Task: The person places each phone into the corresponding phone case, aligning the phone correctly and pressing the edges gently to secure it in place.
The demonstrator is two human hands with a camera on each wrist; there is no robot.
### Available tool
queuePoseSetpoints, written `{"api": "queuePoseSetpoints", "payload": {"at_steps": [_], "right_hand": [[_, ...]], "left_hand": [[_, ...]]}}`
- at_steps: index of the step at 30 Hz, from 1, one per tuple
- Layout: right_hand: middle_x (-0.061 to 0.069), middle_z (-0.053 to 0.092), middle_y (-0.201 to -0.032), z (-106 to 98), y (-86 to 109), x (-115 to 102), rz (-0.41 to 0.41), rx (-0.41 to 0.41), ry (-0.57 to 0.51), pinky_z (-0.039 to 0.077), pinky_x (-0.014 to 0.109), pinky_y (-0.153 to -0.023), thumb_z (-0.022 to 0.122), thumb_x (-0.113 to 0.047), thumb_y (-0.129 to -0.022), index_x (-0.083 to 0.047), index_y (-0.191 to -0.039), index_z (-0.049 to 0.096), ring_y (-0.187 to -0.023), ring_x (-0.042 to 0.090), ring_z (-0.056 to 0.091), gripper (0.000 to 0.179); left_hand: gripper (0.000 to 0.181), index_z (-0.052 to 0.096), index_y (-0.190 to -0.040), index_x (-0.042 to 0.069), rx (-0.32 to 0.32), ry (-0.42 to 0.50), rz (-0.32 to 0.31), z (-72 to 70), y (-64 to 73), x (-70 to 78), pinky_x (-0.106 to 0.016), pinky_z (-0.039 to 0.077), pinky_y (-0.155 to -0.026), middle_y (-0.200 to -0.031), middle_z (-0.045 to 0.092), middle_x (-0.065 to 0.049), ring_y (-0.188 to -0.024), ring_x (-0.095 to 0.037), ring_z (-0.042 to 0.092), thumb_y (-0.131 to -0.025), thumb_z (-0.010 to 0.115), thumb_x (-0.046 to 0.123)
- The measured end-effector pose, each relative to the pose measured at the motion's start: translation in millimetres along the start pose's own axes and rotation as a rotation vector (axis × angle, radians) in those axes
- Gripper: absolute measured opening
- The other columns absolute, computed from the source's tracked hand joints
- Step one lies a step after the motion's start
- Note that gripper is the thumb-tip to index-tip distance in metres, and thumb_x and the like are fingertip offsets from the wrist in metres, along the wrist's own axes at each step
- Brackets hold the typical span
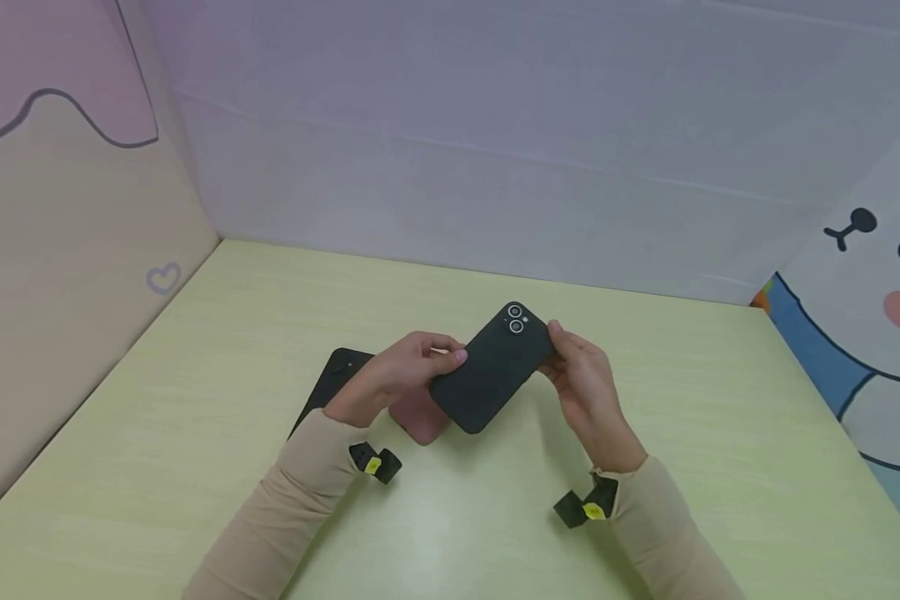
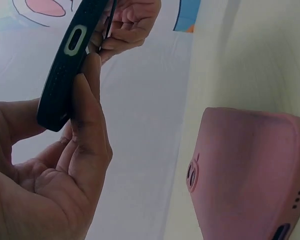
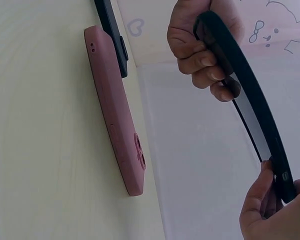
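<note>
Both hands hold up a smartphone in a dark case (image 1: 491, 367), tilted, its back with two ringed camera lenses facing the head camera. My left hand (image 1: 408, 371) pinches the lower left end, thumb on the back and fingers underneath. At the upper right corner my right hand (image 1: 585, 379) grips the edge between thumb and fingers. The left wrist view shows the end with the port opening (image 2: 76, 40). In the right wrist view, the case's dark edge (image 3: 252, 100) runs between the two hands. Below lies a pink phone in its case (image 1: 420, 417), partly hidden by the dark one.
Another black phone (image 1: 335, 382) lies on the pale yellow-green table (image 1: 157, 467), left of the pink one and partly behind my left forearm. Printed cloth walls (image 1: 457, 150) stand along the back and both sides.
</note>
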State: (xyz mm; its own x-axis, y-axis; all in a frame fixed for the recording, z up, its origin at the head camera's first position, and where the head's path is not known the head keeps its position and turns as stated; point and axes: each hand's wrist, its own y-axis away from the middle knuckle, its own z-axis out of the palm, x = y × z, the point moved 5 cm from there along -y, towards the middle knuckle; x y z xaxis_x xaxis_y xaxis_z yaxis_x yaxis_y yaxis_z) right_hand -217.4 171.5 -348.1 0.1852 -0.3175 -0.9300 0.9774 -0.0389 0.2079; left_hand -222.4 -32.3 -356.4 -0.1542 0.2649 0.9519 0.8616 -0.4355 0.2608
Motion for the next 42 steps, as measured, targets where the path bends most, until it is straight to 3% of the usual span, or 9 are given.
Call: {"api": "queuePoseSetpoints", "payload": {"at_steps": [4,8,16,23,28,35,42], "right_hand": [[-0.004,0.064,-0.077,5.4,-0.4,3.3,0.013,-0.087,0.040,0.049,0.023,-0.074,0.055,-0.020,-0.092,-0.012,-0.083,0.065,-0.073,0.009,0.060,0.016],[-0.004,0.062,-0.079,9.7,0.4,8.5,0.033,-0.166,0.157,0.049,0.022,-0.075,0.053,-0.015,-0.093,-0.006,-0.095,0.060,-0.076,0.009,0.059,0.012],[-0.006,0.063,-0.080,17.0,3.5,12.9,0.034,-0.268,0.301,0.049,0.025,-0.079,0.053,-0.010,-0.092,0.007,-0.114,0.048,-0.078,0.009,0.061,0.029],[-0.008,0.064,-0.081,18.3,4.7,13.6,0.018,-0.273,0.328,0.049,0.024,-0.078,0.047,-0.003,-0.093,0.009,-0.119,0.043,-0.076,0.009,0.060,0.029],[-0.008,0.065,-0.084,17.4,6.3,13.1,0.009,-0.260,0.362,0.047,0.022,-0.079,0.045,-0.001,-0.093,0.011,-0.123,0.043,-0.079,0.008,0.060,0.032],[-0.005,0.063,-0.093,17.6,6.2,14.2,0.009,-0.277,0.412,0.045,0.024,-0.086,0.044,-0.003,-0.094,0.009,-0.126,0.045,-0.085,0.006,0.060,0.034],[0.013,0.056,-0.119,18.9,6.5,15.3,0.014,-0.317,0.449,0.036,0.037,-0.102,0.044,-0.006,-0.095,0.009,-0.128,0.045,-0.098,0.006,0.056,0.036]], "left_hand": [[0.021,0.057,-0.107,-0.001,0.031,0.073,-0.009,0.3,0.3,0.9,-0.028,0.049,-0.073,-0.074,0.064,-0.003,-0.068,-0.014,0.063,-0.094,0.049,0.014],[0.014,0.054,-0.100,0.000,0.048,0.141,-0.006,0.9,-0.7,1.6,-0.028,0.050,-0.070,-0.070,0.063,0.000,-0.066,-0.014,0.064,-0.095,0.048,0.012],[0.009,0.050,-0.095,0.001,0.046,0.210,0.027,1.4,-1.3,1.3,-0.027,0.049,-0.072,-0.072,0.065,-0.001,-0.067,-0.013,0.064,-0.095,0.048,0.010],[0.007,0.047,-0.094,0.003,-0.021,0.234,0.008,5.1,-2.0,1.7,-0.028,0.051,-0.074,-0.080,0.068,-0.006,-0.073,-0.015,0.066,-0.094,0.050,0.009],[0.010,0.050,-0.095,0.001,-0.072,0.174,0.007,5.7,-1.5,2.4,-0.033,0.052,-0.081,-0.094,0.069,-0.016,-0.083,-0.019,0.068,-0.092,0.053,0.011],[0.022,0.051,-0.103,0.001,0.047,0.113,0.000,0.0,-2.3,3.2,-0.038,0.051,-0.083,-0.089,0.066,-0.010,-0.078,-0.016,0.066,-0.086,0.061,0.009],[0.027,0.051,-0.111,0.001,0.159,0.121,0.012,-12.2,-1.6,4.7,-0.042,0.047,-0.091,-0.106,0.065,-0.018,-0.083,-0.017,0.067,-0.088,0.060,0.014]]}}
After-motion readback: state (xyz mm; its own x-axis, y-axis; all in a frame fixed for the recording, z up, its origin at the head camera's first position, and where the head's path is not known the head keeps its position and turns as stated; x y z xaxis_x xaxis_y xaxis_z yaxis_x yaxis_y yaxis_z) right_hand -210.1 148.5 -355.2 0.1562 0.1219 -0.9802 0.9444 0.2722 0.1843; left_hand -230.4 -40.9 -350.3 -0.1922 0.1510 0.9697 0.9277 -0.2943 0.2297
